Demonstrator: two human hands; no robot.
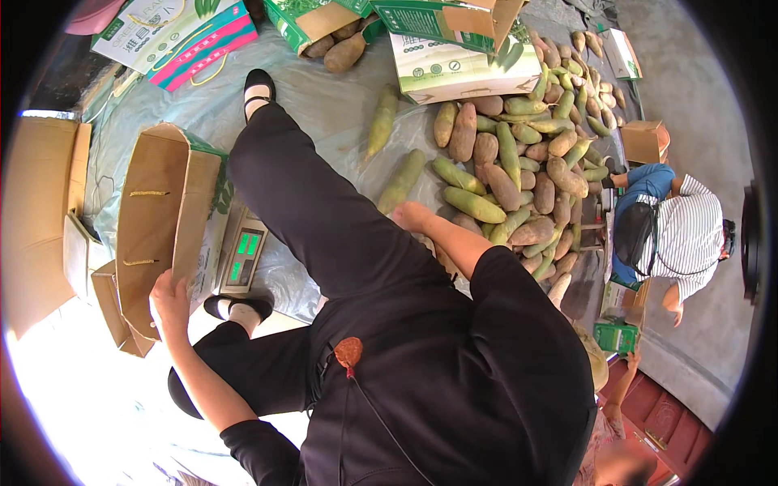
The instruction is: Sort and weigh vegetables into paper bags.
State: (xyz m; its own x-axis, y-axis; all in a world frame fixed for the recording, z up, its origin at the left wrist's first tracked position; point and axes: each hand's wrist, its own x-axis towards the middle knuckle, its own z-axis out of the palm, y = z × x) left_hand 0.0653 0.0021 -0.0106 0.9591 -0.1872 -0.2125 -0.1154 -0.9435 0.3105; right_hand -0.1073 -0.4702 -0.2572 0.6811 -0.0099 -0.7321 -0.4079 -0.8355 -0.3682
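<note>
grasping an open, tan-lined cardboard box (154,227) at left by its near edge with the left hand (168,304), beside a scale display (241,255), and, past bare sheeting (332,101), resting the right hand (413,217), cannot tell if clenched, at a green radish (402,180) near a vegetable heap (527,174).

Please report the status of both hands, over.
Left fingers on open cardboard carton. Right fingers at green radish; grip unclear. Right leg between carton and radish.

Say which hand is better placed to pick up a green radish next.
Probably the right hand: it is at the lower end of a green radish, beside the radish pile; its grip is unclear. The left hand is at the rim of the open carton, across one leg from the pile.
</note>
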